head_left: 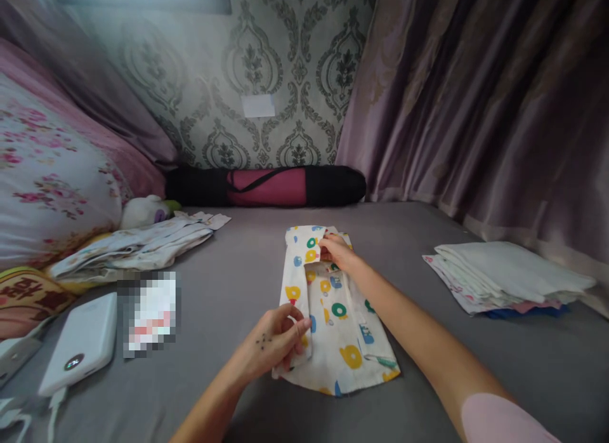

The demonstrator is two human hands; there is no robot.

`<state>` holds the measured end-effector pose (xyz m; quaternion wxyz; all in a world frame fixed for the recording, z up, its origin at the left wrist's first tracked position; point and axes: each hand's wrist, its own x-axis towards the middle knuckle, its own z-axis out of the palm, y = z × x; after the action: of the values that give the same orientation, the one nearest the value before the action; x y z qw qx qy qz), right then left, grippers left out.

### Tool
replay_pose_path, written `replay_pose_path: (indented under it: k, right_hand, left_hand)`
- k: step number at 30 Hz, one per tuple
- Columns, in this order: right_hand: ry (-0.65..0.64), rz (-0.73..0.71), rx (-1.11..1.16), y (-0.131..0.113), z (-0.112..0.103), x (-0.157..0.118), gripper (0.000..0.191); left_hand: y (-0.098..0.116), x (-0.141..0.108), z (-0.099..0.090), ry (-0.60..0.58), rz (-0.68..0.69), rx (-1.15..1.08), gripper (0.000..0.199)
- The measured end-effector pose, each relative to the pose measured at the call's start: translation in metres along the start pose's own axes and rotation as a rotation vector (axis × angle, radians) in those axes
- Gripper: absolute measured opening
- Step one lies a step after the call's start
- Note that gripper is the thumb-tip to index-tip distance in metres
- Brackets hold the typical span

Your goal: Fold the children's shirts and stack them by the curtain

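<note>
A white garment [352, 367] printed with yellow, green and blue figures lies on the grey sheet in front of me, its left side folded inward. My left hand [280, 338] pinches the folded edge near the lower left. Farther up, my right hand [337, 249] has its fingers closed on the cloth near the top, at a folded strip. The tips of the right fingers are partly hidden by the fabric.
A stack of folded cloths [514, 275] lies at right. On the left are a loose pile of cloth [143, 246], a white power bank [83, 341] with a cable, and a floral pillow [52, 183]. A black and maroon roll bag [266, 186] lies along the wall.
</note>
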<state>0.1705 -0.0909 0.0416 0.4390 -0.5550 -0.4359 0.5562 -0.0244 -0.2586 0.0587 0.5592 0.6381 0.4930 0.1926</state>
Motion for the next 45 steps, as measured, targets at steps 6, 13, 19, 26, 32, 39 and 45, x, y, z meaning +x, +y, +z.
replay_pose_path:
  k: [6, 13, 19, 26, 32, 39, 45]
  right_hand:
    - [0.052, 0.052, -0.133, 0.014, -0.012, 0.003, 0.005]
    - [0.202, -0.249, -0.566, 0.022, -0.016, -0.001, 0.059]
    - [0.148, -0.365, -1.214, 0.023, -0.025, -0.014, 0.048]
    - [0.149, -0.440, -1.338, -0.007, 0.008, 0.003, 0.027]
    - [0.030, -0.418, -1.269, -0.020, 0.046, 0.060, 0.029]
    - [-0.015, -0.398, -1.279, -0.017, 0.069, 0.100, 0.028]
    - [-0.022, -0.443, -1.268, -0.006, 0.073, 0.112, 0.029]
  left_hand:
    - [-0.018, 0.008, -0.006, 0.372, 0.341, 0.591, 0.028]
    - [-0.052, 0.022, 0.003, 0.350, 0.551, 0.873, 0.040]
    - [-0.045, 0.020, 0.018, 0.212, 0.401, 0.974, 0.051]
    - [-0.039, 0.018, 0.018, 0.210, 0.397, 0.970, 0.051]
    - [-0.037, 0.017, 0.020, 0.205, 0.438, 0.975, 0.053]
    - [-0.042, 0.016, 0.023, 0.245, 0.460, 0.958, 0.053]
    - [-0.044, 0.014, 0.024, 0.215, 0.454, 0.954, 0.057]
